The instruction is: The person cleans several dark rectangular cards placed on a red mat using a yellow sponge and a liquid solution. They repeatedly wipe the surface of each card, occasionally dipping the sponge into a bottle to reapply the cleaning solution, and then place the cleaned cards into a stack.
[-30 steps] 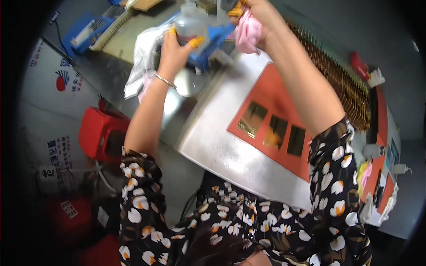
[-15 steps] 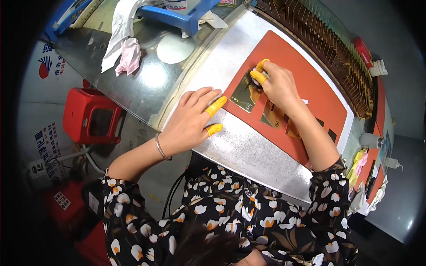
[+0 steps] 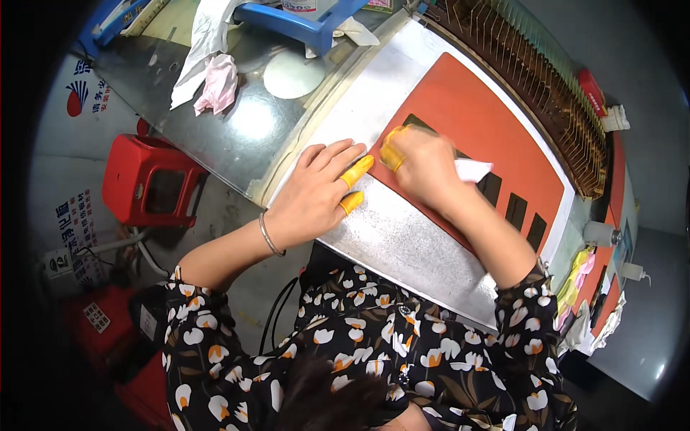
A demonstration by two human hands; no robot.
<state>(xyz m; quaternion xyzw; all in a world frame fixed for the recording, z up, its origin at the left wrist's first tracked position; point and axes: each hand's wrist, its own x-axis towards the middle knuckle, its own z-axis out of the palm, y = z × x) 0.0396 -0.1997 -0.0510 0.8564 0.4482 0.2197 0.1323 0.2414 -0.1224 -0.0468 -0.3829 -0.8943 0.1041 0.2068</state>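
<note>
On the orange-red flat mat (image 3: 496,108), which lies over a pale grey-white board (image 3: 424,251), a row of dark rectangular plates (image 3: 515,212) runs slantwise toward the lower right. Three lie in plain view at the lower-right end; those nearer the upper left are partly hidden by the right hand (image 3: 431,169).

Right hand: over the upper-left end of the row, fingers curled in and closed on a white and pale pink cloth (image 3: 474,170), its loose end showing beside the wrist. Thumb and forefinger wear yellow rubber finger covers. Outline blurred; exact contact between fingertips and plate cannot be read.

Left hand (image 3: 313,190): open, palm down, fingers spread on the board, forefinger tip at the mat's left corner. Yellow covers on thumb and forefinger here too; a silver metal bracelet (image 3: 269,237) circles the wrist.

Left of the board, on a dark glossy surface (image 3: 251,154): a white round disc (image 3: 294,75), a crumpled pink cloth (image 3: 218,85) beside a long white cloth (image 3: 208,43), and a blue plastic tray (image 3: 284,27). Beyond the mat stands a brown rack with thin upright prongs (image 3: 532,79). A red plastic stool (image 3: 147,179) stands on the floor.
</note>
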